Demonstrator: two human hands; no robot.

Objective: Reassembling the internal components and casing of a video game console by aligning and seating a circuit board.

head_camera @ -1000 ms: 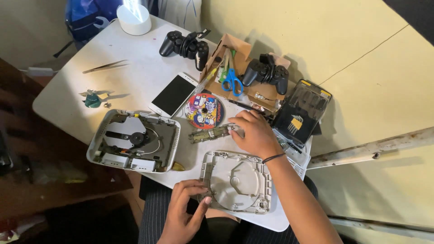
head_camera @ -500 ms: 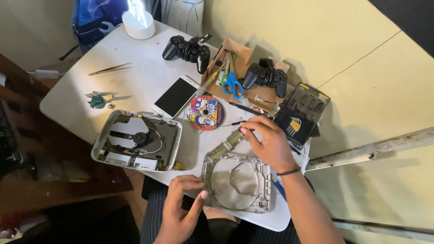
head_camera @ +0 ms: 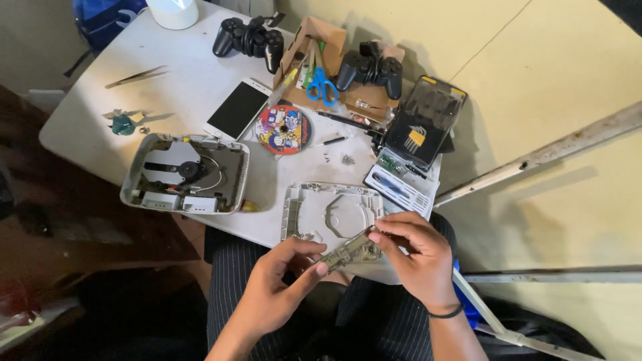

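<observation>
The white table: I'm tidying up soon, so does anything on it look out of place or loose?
Yes. Tiny loose screws lie scattered on the white table beside a bare disc, and the opened console sits near its edge.

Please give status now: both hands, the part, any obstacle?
Left hand and right hand both grip small narrow grey-green circuit board. Held above white plastic console shell. Nothing blocking.

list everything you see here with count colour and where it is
game controllers: 2, black, table's far side
scissors: 1, blue handles, in cardboard box
phone: 1, white, table middle
disc: 1, multicoloured, beside phone
console base: 1, grey, table's left
console lid: 1, white, near edge
bit case: 1, black, table's right
tweezers: 1, metal, far left
table: 1, white
small circuit board: 1, greenish, held in both hands
left hand: holds board
right hand: holds board
</observation>
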